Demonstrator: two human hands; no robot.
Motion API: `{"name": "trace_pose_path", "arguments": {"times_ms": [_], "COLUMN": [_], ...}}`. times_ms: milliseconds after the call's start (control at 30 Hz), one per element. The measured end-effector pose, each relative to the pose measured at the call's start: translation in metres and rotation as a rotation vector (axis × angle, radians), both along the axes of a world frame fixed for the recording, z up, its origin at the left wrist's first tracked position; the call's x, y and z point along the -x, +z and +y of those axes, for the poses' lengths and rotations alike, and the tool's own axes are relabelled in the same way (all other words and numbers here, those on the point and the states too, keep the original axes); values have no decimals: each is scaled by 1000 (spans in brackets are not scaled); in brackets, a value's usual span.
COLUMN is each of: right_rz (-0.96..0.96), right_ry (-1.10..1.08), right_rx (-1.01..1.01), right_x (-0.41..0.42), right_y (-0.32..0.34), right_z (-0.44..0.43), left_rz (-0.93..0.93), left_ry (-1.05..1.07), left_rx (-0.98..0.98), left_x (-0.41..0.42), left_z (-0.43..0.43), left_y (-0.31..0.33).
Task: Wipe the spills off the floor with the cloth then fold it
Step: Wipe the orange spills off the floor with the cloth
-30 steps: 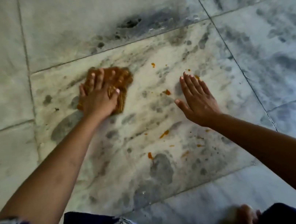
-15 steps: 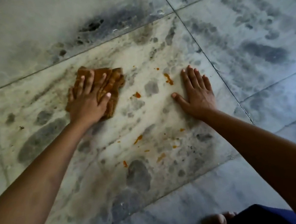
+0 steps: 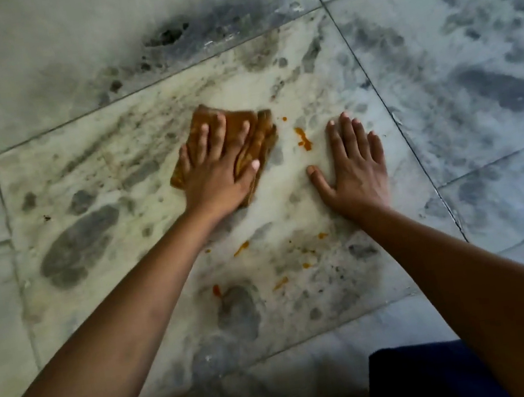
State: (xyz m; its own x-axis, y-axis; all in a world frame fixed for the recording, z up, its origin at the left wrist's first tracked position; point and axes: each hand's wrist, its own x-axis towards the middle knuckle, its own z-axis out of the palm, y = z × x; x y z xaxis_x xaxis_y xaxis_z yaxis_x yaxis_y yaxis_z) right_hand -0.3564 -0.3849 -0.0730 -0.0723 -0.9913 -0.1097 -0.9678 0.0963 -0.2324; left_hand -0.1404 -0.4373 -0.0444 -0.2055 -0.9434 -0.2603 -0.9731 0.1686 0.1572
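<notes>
one brown cloth (image 3: 263,137), bunched, on the marble floor (image 3: 97,175), centre tile. left hand (image 3: 216,178) lies flat on it, fingers straight and spread, pressing, not curled round it. right hand (image 3: 354,167) flat on bare floor just beside the cloth, fingers straight. orange spills (image 3: 303,139): at least six spots, largest between the two hands

L hand (image 3: 216,174) w/ cloth (image 3: 255,131) slides right, now nearer R hand (image 3: 354,164), which drops flat onto floor (image 3: 101,86). Orange spot btwn them no longer shows.
</notes>
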Motion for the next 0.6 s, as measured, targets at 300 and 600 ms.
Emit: {"name": "trace_pose_path", "arguments": {"times_ms": [300, 600], "right_rz": [-9, -14], "right_ry": [17, 26], "right_rx": [-10, -28], "right_x": [2, 3], "right_y": [2, 2], "right_z": [0, 0], "left_rz": [-21, -85], "left_ry": [489, 149], "left_rx": [-59, -17], "left_x": [3, -8], "left_z": [-60, 74], "left_y": [0, 0]}}
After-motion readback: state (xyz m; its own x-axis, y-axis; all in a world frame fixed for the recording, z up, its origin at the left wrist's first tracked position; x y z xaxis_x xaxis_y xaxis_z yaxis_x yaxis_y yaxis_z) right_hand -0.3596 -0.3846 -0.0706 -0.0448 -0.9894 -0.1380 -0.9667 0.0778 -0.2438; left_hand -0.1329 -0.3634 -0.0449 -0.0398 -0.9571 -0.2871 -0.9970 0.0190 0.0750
